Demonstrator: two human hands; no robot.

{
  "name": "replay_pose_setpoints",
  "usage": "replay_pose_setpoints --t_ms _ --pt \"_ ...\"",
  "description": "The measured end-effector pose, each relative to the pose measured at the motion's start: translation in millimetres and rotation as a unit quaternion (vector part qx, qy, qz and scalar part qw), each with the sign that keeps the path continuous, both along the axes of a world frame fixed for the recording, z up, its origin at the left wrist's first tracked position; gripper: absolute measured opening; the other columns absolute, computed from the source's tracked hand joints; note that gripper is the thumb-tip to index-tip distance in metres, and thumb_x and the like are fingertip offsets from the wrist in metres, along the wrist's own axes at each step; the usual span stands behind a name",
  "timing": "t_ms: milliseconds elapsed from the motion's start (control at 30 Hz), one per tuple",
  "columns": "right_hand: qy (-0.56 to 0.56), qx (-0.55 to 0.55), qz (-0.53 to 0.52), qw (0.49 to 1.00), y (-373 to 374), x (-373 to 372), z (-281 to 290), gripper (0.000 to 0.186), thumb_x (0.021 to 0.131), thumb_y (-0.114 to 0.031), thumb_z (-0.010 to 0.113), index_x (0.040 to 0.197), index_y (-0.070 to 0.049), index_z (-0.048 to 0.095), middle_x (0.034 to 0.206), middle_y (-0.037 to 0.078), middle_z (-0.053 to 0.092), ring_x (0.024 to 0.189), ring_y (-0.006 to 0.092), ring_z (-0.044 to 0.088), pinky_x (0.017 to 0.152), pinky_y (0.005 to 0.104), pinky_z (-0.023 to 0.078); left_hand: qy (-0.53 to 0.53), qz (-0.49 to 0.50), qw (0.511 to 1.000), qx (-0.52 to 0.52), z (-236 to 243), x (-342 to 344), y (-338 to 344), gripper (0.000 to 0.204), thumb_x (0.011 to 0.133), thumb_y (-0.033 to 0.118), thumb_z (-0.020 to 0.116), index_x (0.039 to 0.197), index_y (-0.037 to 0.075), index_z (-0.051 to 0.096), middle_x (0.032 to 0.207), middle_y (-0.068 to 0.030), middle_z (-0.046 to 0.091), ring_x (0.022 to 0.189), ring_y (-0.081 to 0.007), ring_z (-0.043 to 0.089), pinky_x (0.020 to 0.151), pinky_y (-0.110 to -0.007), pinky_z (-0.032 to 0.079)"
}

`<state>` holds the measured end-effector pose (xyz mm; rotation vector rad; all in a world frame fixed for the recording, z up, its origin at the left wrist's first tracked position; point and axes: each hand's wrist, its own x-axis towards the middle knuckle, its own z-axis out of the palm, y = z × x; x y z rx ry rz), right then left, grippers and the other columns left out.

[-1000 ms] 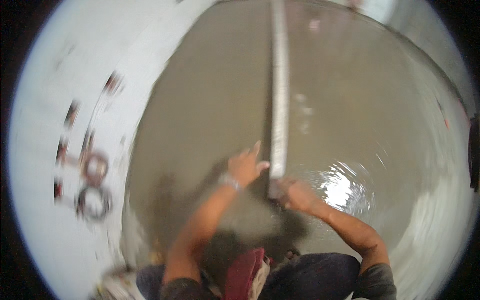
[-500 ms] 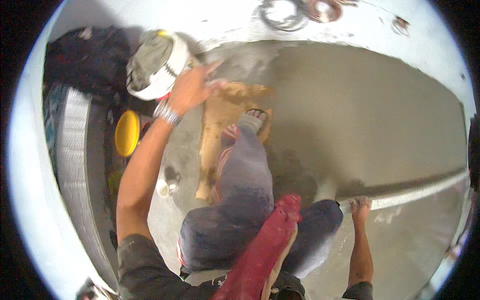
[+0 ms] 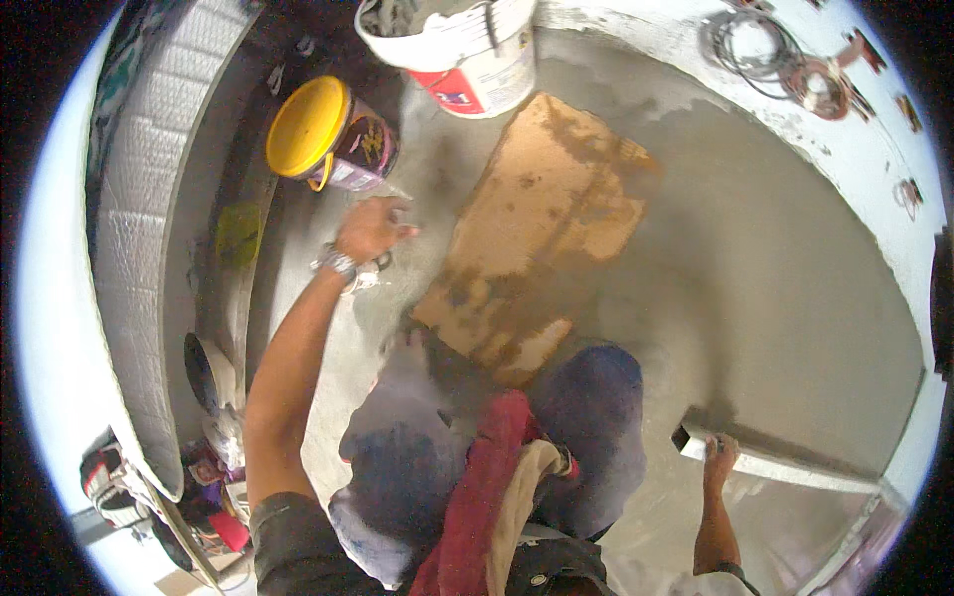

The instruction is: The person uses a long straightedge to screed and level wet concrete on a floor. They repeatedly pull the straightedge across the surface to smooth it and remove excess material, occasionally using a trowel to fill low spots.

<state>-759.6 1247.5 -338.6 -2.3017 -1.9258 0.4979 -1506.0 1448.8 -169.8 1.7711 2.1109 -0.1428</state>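
My right hand (image 3: 721, 458) grips a long, pale box-section straightedge (image 3: 795, 471) near its open end. The bar lies across the smooth grey wet mortar (image 3: 785, 308), running right to the wall. My left hand (image 3: 374, 228), with a metal watch at the wrist, hovers over the floor at left. Its fingers are loosely bent and apart, with nothing seen in them. Close below it is a small white object (image 3: 364, 281), partly hidden by the wrist. A stained cardboard sheet (image 3: 542, 189) lies ahead of my knees, and a red cloth (image 3: 487, 487) hangs between them.
A white bucket (image 3: 497, 72) of grey material stands beyond the cardboard. A dark bucket with a yellow lid (image 3: 310, 126) is left of it. Coiled cables (image 3: 760, 50) lie at the far right. A ribbed pale panel (image 3: 149, 238) and assorted items line the left side.
My view has turned and shifted. My left hand has come back from beside the white bucket toward the yellow-lidded one. My foot has drawn back off the cardboard; my right hand still holds the straightedge.
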Motion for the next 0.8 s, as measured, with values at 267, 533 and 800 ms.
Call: replay_pose_setpoints --t_ms 267,533,800 --pt "0.051 0.053 0.132 0.989 72.6 -113.5 26.0 0.03 0.077 -0.009 0.07 0.105 -0.003 0.059 0.096 0.015 0.06 0.09 0.0334 0.056 0.08 0.0429 0.043 0.044 0.02 0.997 -0.058 -117.2 5.6 -99.3 0.041 0.071 0.044 0.075 0.102 0.017 0.069 0.086 -0.0104 0.068 0.084 -0.0286 0.065 0.076 -0.043 0.052" --pt "0.148 0.07 0.254 0.953 120.0 -305.1 27.2 0.027 0.081 -0.006 0.068 0.108 -0.004 0.061 0.085 0.011 0.062 0.079 0.0245 0.059 0.076 0.0349 0.047 -0.424 0.514 0.738 0.107 -172.5 -50.8 -210.0 0.049 0.083 0.046 0.067 0.119 0.014 0.057 0.102 -0.0088 0.065 0.088 -0.0191 0.062 0.073 -0.034 0.049" --pt "0.135 0.049 0.347 0.927 101.5 -400.5 47.2 0.031 0.081 -0.007 0.068 0.111 -0.003 0.061 0.083 0.012 0.064 0.079 0.0256 0.062 0.075 0.0355 0.048 -0.751 0.458 0.435 0.193 -200.3 -50.1 -176.1 0.068 0.09 0.048 0.059 0.14 0.009 0.035 0.122 -0.0139 0.059 0.107 -0.0218 0.057 0.081 -0.033 0.048"
